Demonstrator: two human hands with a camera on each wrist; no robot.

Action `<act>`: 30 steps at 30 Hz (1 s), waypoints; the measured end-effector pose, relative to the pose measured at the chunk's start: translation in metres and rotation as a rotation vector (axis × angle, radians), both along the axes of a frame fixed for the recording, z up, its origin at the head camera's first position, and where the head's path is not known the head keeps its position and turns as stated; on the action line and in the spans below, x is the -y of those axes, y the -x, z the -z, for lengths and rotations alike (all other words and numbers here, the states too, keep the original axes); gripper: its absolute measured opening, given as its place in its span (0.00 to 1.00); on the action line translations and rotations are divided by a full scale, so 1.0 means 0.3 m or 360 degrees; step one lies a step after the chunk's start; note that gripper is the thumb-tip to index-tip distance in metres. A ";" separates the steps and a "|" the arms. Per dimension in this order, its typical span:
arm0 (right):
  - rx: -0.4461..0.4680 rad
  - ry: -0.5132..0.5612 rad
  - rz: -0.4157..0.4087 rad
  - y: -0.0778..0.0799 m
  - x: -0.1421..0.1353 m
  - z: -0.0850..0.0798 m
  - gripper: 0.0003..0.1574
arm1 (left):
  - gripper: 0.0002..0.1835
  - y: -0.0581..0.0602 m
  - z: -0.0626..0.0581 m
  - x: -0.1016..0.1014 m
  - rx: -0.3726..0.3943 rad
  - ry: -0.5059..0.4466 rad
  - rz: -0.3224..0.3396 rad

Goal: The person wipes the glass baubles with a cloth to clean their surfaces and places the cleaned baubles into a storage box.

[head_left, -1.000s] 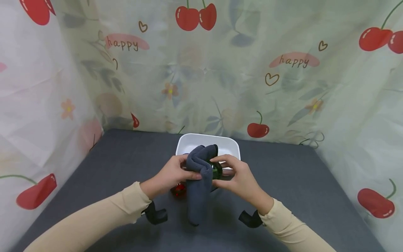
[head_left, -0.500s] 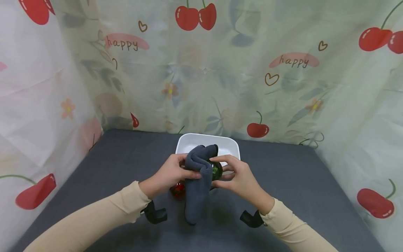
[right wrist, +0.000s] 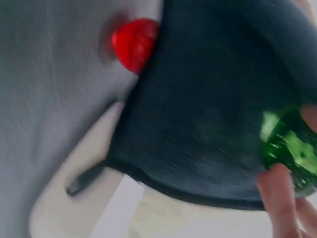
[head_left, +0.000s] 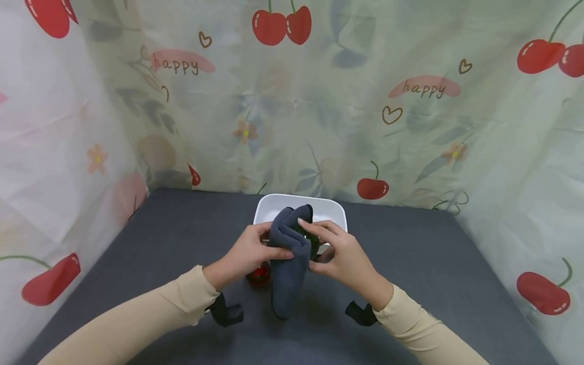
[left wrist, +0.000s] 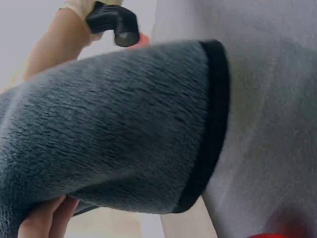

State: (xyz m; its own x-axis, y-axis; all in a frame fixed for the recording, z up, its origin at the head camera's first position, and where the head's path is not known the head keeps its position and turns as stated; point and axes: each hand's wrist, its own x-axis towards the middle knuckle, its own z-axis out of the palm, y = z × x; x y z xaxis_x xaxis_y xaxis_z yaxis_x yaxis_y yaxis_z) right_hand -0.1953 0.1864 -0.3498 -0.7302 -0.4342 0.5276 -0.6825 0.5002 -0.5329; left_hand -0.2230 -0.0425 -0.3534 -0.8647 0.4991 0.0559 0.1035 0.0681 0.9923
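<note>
A dark grey fleecy towel [head_left: 288,284] with black edging hangs in folds between the hands in the head view. My left hand [head_left: 246,253] pinches its upper left side, thumb in front. On the other side, my right hand [head_left: 343,257] holds a glossy round green thing with lighter patches [right wrist: 297,151] against the towel, fingertips curled round it. Towel folds hide part of the green thing. The right wrist view shows the towel's black hem and a small hanging loop [right wrist: 85,179]. A glossy red round thing [head_left: 260,275] lies on the table below my left hand.
A white rectangular tub [head_left: 270,204] stands just behind the hands on the dark grey table [head_left: 401,253]. Cherry-printed curtains [head_left: 292,111] enclose the back and both sides. A black curved camera mount [head_left: 225,310] juts from each wrist.
My right fingers have shifted up and left over the green thing, which has turned and moved a little deeper into the towel. The towel's lower end sways slightly; my left hand keeps its pinch.
</note>
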 end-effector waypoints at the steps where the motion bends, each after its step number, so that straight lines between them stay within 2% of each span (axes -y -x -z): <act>1: 0.0034 0.0042 0.0016 -0.001 0.001 0.004 0.47 | 0.27 0.000 0.001 0.003 0.0027 -0.0026 0.0002; 5: 0.0115 0.0252 0.0039 0.000 0.001 0.025 0.46 | 0.25 0.001 -0.005 0.013 0.0106 -0.0108 0.0042; 8: 0.0072 0.0294 0.0008 0.002 0.004 0.033 0.44 | 0.25 0.003 -0.012 0.016 0.0126 -0.0108 0.0063; 10: 0.0008 0.0240 -0.0011 0.001 0.007 0.033 0.44 | 0.25 0.004 -0.013 0.016 0.0135 -0.0089 0.0062; 15: -0.0326 -0.0140 0.0027 0.004 0.014 0.023 0.43 | 0.28 0.002 -0.006 0.014 0.0149 -0.0028 0.0049; 17: -0.0358 -0.0171 0.0028 0.008 0.013 0.021 0.47 | 0.28 0.001 -0.002 0.014 0.0139 -0.0020 0.0035; 21: -0.0117 0.0083 -0.0019 0.016 0.004 0.024 0.52 | 0.27 -0.002 0.000 0.016 0.0117 -0.0068 0.0022; 24: 0.0077 0.0263 -0.0076 0.018 -0.001 0.028 0.47 | 0.26 -0.001 -0.003 0.018 0.0104 -0.0111 0.0032; 27: 0.0183 0.0309 -0.0118 0.015 0.001 0.029 0.44 | 0.26 -0.002 -0.006 0.018 0.0109 -0.0125 0.0043; 30: 0.0129 0.0230 -0.0075 0.007 0.009 0.027 0.44 | 0.26 -0.003 -0.006 0.015 0.0112 -0.0119 0.0046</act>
State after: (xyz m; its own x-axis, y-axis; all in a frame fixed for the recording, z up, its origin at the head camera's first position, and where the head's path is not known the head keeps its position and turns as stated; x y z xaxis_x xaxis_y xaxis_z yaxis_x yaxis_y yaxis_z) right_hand -0.1975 0.1836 -0.3577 -0.7536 -0.3925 0.5273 -0.6552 0.3828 -0.6513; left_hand -0.2221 -0.0471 -0.3517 -0.8531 0.5207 0.0336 0.0343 -0.0084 0.9994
